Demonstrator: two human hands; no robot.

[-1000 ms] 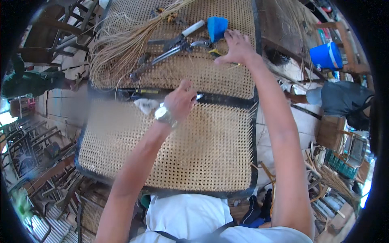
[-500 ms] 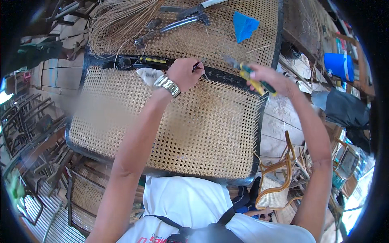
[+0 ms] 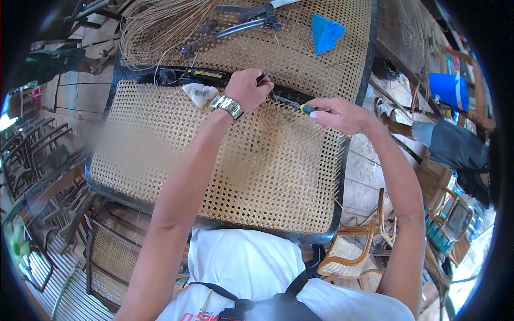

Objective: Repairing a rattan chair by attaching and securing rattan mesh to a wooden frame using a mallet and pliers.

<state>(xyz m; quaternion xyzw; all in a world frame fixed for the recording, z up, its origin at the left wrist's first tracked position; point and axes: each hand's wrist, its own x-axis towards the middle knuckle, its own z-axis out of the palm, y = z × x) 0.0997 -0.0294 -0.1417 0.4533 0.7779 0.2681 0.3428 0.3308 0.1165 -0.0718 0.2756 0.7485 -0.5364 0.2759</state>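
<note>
The fingers of the right hand (image 3: 345, 115) are closed around a tool with a green-and-yellow handle (image 3: 307, 109); its far end is hard to make out against the dark bar (image 3: 292, 97). Those of the left hand (image 3: 247, 92) are curled into a fist around a small dark object (image 3: 263, 79), too covered to identify. Both hands meet over this bar, between the lower cane panel (image 3: 273, 171) and the upper cane panel (image 3: 348, 48), probably so each steadies its item close to the same spot. The lower panel shows pale, open-holed weaving inside a glossy, rounded frame. A crumpled white cloth bundle (image 3: 198, 94) sits beside the left wrist. Thin, springy-looking cane strands (image 3: 155, 33), a long metal tool (image 3: 241, 31) and a rough, angular blue block (image 3: 326, 33) lie farther off, perhaps placed there for easy reach.
</note>
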